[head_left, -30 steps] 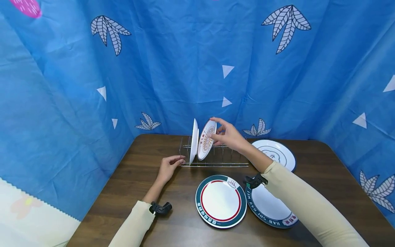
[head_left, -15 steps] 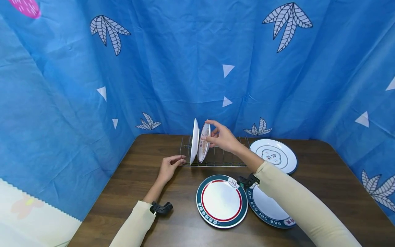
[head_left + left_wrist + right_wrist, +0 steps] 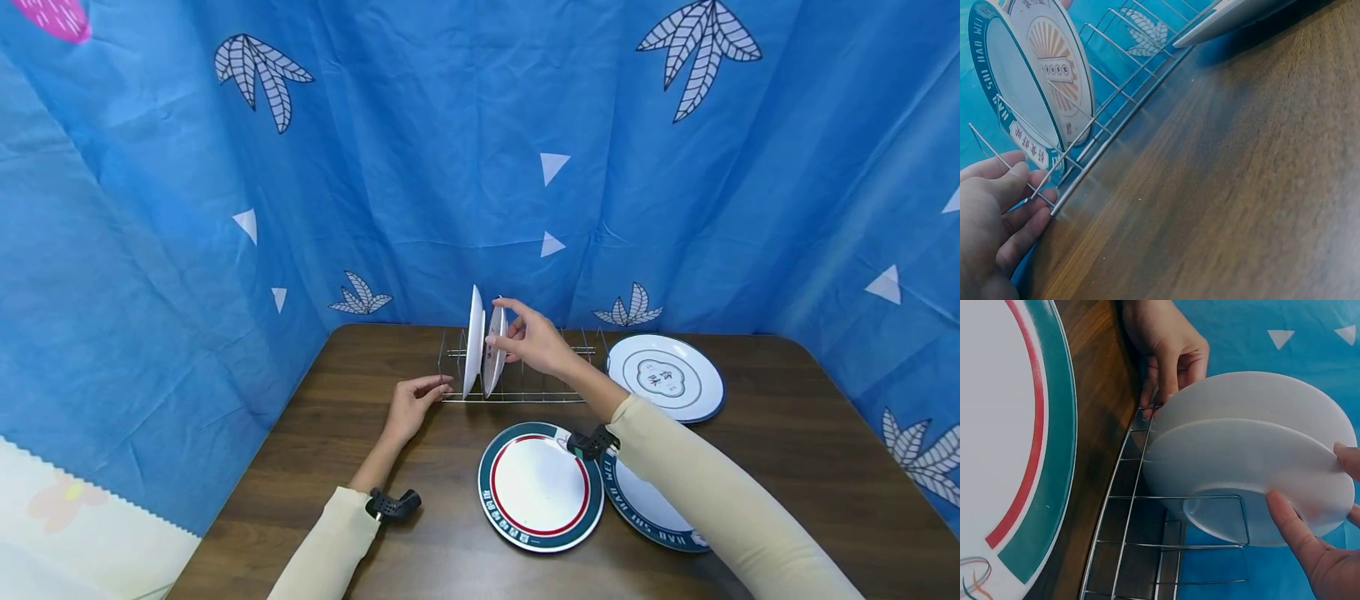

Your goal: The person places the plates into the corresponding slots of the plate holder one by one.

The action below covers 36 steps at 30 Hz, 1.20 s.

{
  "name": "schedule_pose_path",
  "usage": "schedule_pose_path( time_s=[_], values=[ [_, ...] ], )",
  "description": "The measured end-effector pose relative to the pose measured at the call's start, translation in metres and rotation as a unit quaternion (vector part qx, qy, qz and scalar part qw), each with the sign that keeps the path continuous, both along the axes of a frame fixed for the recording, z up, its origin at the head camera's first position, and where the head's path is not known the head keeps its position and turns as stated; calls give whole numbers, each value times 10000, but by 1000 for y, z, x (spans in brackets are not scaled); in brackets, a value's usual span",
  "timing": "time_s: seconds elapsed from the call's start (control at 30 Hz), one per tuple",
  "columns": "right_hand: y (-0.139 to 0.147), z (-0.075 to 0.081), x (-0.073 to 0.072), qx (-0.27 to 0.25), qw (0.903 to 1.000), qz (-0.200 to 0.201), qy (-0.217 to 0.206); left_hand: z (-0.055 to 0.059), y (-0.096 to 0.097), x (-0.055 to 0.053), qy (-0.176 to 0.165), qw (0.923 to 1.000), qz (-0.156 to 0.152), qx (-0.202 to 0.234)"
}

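Note:
A wire plate rack [image 3: 540,401] stands toward the back of the table, and my left hand [image 3: 407,408] pinches its left end between thumb and fingers. In the rack's left part, a white plate with a green lettered rim [image 3: 1022,87] stands on edge. Just right of it is a second plate with an orange sunburst pattern [image 3: 1079,72], also upright between the wires. My right hand [image 3: 542,340] grips this second plate by its upper right edge, thumb on one face. The right wrist view shows the plates' plain white undersides [image 3: 1235,456].
A plate with a red ring and green rim [image 3: 540,487] lies in front of the rack. Beside it, a green-rimmed plate [image 3: 652,504] is partly under my right sleeve. An oval white plate [image 3: 667,375] lies right of the rack. A blue curtain [image 3: 480,167] hangs behind.
My right hand has moved left and slightly down, turning the sunburst plate more edge-on and lowering it beside the first plate. My left hand has stayed at the rack's end.

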State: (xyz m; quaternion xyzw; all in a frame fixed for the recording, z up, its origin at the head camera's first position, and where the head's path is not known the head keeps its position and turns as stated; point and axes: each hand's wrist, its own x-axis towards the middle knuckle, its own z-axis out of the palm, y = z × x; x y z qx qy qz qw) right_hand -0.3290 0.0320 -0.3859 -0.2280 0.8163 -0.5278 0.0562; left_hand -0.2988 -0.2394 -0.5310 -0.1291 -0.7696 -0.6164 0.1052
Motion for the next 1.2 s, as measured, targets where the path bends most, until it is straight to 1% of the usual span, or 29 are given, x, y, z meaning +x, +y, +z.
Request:
schedule_pose_path(
  time_s=[0.1, 0.2, 0.43, 0.53, 0.67, 0.83, 1.0, 1.2],
  values=[
    [0, -4, -1, -98, 9999, -23, -15, 0, 0, 1, 49, 10000, -45, 19],
    [-2, -6, -2, -131, 9999, -62, -18, -1, 0, 2, 74, 10000, -26, -33],
    [-2, -10, -1, -87, 9999, -139, -34, -1, 0, 2, 53, 9999, 35, -153],
    [0, -10, 3, 31, 9999, -165, 28, -2, 0, 1, 45, 9999, 25, -160],
    [2, -10, 13, 293, 9989, -324, 166, -2, 0, 0, 10, 9999, 51, -145],
    [8, -12, 29, 427, 9976, -466, 288, -2, 1, 1, -16, 10000, 23, -27],
    [21, -11, 44, 509, 9960, -507, 535, 0, 2, 1, 38, 10000, -16, 90],
    [39, -9, 65, 468, 9958, -422, 666, 1, 2, 1, 49, 10000, -19, 32]
  ],
)
